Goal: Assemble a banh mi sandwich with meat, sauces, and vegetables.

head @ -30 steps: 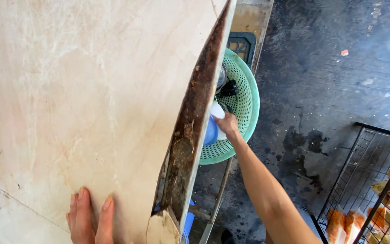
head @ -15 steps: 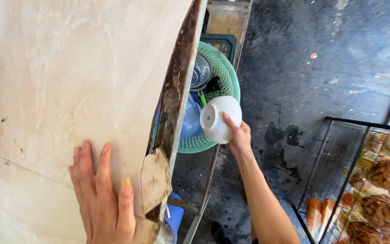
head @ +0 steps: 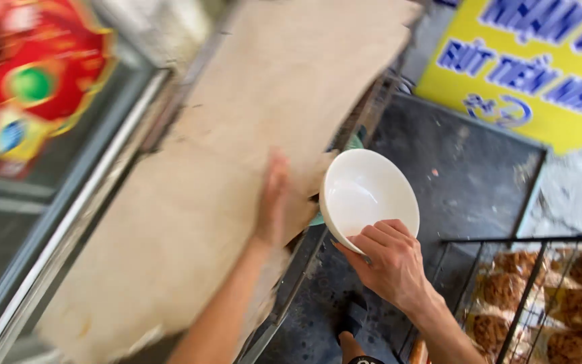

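Right hand (head: 391,264) pinches the round white ceramic bowl (head: 368,197) by its near rim; left hand (head: 272,200) lies spread flat on the pale worn wooden bench (head: 190,202), just left of the bowl.

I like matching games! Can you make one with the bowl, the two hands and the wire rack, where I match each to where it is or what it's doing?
Things:
1. bowl
2. left hand
3. right hand
4. wire rack

States:
a. lies flat on the board
b. holds bagged snacks, lower right
c. white, empty
d. grips the bowl's rim

Pairs: 1-c, 2-a, 3-d, 4-b
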